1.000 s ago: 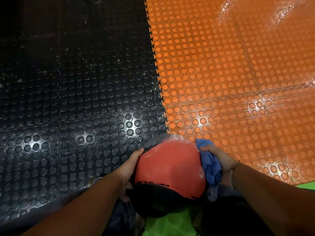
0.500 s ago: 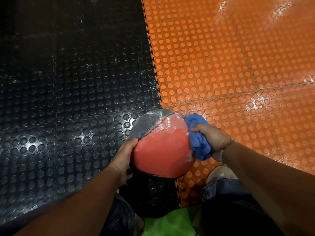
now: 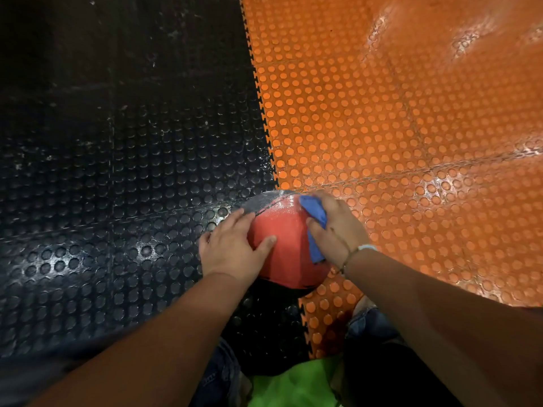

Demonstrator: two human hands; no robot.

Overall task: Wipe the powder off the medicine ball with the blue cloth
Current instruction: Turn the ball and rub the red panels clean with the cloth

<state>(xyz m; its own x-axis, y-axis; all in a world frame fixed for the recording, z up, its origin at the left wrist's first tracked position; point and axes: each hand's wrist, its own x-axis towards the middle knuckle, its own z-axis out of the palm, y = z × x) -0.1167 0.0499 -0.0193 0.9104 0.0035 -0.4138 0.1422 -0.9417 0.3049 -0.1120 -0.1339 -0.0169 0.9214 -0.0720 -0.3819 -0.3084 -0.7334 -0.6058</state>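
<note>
The red and black medicine ball (image 3: 286, 248) sits low in the middle of the view, over the seam between the two floor mats. White powder dusts its far top, on the grey-black panel and the red edge beside it. My left hand (image 3: 232, 249) lies spread on the ball's left side, fingers straight, thumb across the red panel. My right hand (image 3: 338, 230) grips the bunched blue cloth (image 3: 316, 223) and presses it against the ball's right side. Most of the cloth is hidden under my fingers.
The floor is studded rubber matting, black (image 3: 117, 186) on the left and orange (image 3: 411, 142) on the right, joined by a toothed seam. My knees in jeans (image 3: 370, 321) and a green garment (image 3: 293, 383) fill the bottom edge.
The ball has moved away from me, down towards the floor seam. My left hand has shifted from its left edge onto its top. My right hand with the cloth now covers more of the right side.
</note>
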